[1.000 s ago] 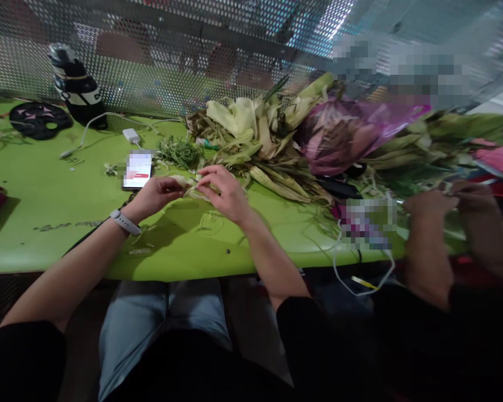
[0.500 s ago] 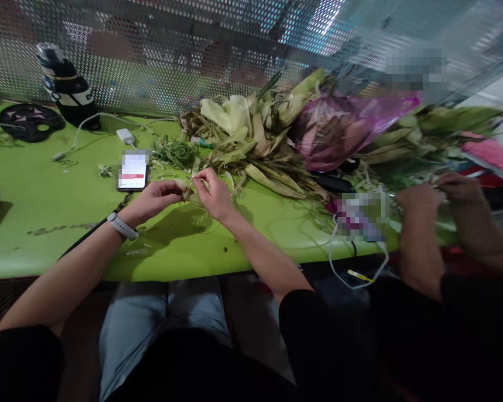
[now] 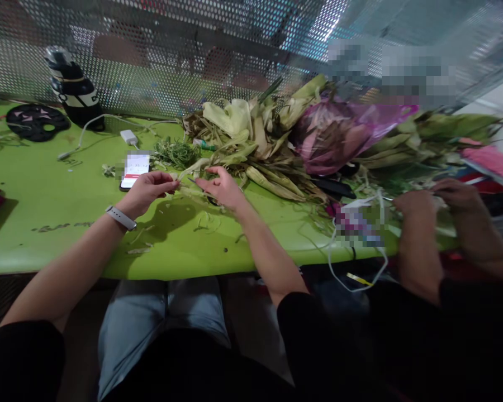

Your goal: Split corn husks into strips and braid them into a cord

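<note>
My left hand, with a pale watch band on its wrist, pinches a thin strip of corn husk by its end. The strip trails right, toward my other hand. My right hand is closed around what look like small scissors; a pointed tip sticks out ahead of the fingers and a dark part shows beneath them. Most of that tool is hidden. Just behind my hands lie a heap of green shreds and a large pile of corn husks. A phone lies behind my left wrist.
A dark bottle, a black openwork disc and a white charger with its cable stand at the back left. A purple plastic bag rests among the husks. At right, another person's hands work close by. A perforated metal screen borders the table.
My hands have moved apart, the left a little to the left and the right to the right. The husk strip now stretches between them, and the pointed tip has come into view.
</note>
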Demonstrator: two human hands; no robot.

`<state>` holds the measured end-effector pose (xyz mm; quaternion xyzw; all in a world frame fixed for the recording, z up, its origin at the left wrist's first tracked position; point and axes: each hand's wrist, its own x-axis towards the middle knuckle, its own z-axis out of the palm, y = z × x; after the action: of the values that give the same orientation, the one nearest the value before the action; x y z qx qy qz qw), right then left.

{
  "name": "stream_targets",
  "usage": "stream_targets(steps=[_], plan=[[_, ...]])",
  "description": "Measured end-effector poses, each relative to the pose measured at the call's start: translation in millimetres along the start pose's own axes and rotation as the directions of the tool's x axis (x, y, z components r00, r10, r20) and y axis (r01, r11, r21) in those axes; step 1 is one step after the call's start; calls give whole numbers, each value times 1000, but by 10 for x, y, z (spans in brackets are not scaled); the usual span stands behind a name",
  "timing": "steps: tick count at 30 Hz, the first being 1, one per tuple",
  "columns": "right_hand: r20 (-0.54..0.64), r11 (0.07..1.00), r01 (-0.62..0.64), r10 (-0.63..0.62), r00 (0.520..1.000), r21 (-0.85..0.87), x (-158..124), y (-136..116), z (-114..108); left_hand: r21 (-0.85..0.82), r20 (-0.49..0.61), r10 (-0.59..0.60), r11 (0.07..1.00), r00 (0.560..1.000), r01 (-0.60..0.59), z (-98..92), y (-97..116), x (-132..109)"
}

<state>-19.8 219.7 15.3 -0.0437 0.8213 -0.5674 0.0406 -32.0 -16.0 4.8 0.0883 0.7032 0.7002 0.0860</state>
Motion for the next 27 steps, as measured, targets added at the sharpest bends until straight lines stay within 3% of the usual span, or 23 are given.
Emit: stream_targets(steps=[5, 8, 11, 13, 14, 15, 18, 27], plan=[[265, 977, 133, -85, 961, -169, -56, -25, -125, 11, -73, -49, 999, 996, 50, -39, -5, 21], [236, 916, 355, -310, 921, -184, -107, -56, -133, 119, -24, 35, 992, 999, -32, -20, -10, 9], [147, 746, 626, -610, 779, -228, -131, -76, -71, 309, 165, 37, 947, 986, -88, 23, 9, -33], [173, 646, 722, -704, 689, -246, -120, -61, -3, 417, 324, 16, 895, 946, -158, 58, 36, -72], [196, 627, 741, -716, 670, -241, -107, -44, 31, 443, 393, 28, 870, 919, -216, 75, 50, -92], [217, 629, 742, -710, 670, -233, -91, -21, 64, 450, 440, 60, 848, 896, -279, 90, 63, -110], [221, 692, 675, -637, 738, -256, -45, 51, 133, 420, 495, 147, 822, 856, -384, 118, 82, -139], [-50, 802, 467, -520, 852, -373, -69, 22, 153, 244, 291, 200, 930, 935, -275, 139, 65, -135]])
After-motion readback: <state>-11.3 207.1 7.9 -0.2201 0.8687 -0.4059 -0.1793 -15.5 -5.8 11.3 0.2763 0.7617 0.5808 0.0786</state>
